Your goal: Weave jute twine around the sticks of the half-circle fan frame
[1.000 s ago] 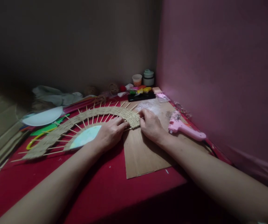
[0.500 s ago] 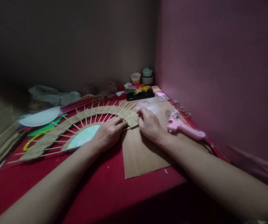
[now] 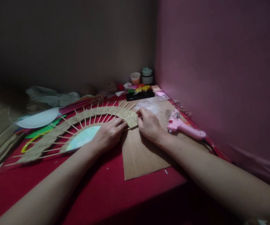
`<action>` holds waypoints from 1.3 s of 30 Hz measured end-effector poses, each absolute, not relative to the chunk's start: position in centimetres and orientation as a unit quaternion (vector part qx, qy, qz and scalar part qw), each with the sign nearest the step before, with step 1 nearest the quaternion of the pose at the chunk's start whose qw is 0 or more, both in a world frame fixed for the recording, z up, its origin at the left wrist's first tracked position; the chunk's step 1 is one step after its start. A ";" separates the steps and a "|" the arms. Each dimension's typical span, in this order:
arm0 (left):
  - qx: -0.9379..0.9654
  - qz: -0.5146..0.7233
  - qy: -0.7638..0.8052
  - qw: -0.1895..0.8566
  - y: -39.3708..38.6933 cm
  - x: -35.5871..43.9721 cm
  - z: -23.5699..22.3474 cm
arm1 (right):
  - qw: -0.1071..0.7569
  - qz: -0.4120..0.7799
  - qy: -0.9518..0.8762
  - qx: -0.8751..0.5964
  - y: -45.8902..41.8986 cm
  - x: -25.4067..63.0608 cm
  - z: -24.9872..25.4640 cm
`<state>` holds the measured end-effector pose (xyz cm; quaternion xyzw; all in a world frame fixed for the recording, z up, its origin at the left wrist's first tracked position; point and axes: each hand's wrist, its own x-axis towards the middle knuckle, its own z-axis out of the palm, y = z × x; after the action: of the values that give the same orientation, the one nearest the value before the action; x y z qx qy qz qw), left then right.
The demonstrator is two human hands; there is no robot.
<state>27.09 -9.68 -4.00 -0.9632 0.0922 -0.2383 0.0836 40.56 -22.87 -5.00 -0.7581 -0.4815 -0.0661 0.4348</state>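
A half-round fan of thin wooden sticks carries a broad band of woven twine [image 3: 78,118]. At its inner centre sits a pale blue-green half disc [image 3: 84,138] with a twine edge. My left hand [image 3: 111,129] is closed on the fan's right end, fingers pinched at the inner edge of the band. My right hand [image 3: 147,122] pinches the band's right end at its outer side; the fingertips are partly hidden. Beneath that end lies a sheet of brown cardboard [image 3: 141,156].
A pink glue gun [image 3: 184,128] rests on the right, beside the pink wall. Behind stand a cup [image 3: 135,78] and a lidded jar [image 3: 147,75], with a black tray [image 3: 140,95] of coloured packets in front. A white paper plate [image 3: 37,118] lies left on the red cloth [image 3: 94,190].
The whole view has shifted slightly, so things sit a little further left. Both hands keep their hold on the fan's right end, with hardly any movement.
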 end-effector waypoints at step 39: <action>-0.936 -0.317 -0.015 0.154 -10.4 26.8 -3.3 | 0.398 -0.080 -0.508 -0.759 -23.0 40.5 -5.5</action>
<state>26.82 -10.37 -3.35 -0.9356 -0.0152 -0.3173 0.1539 40.50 -23.02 -5.53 -0.7594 -0.5084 -0.0796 0.3982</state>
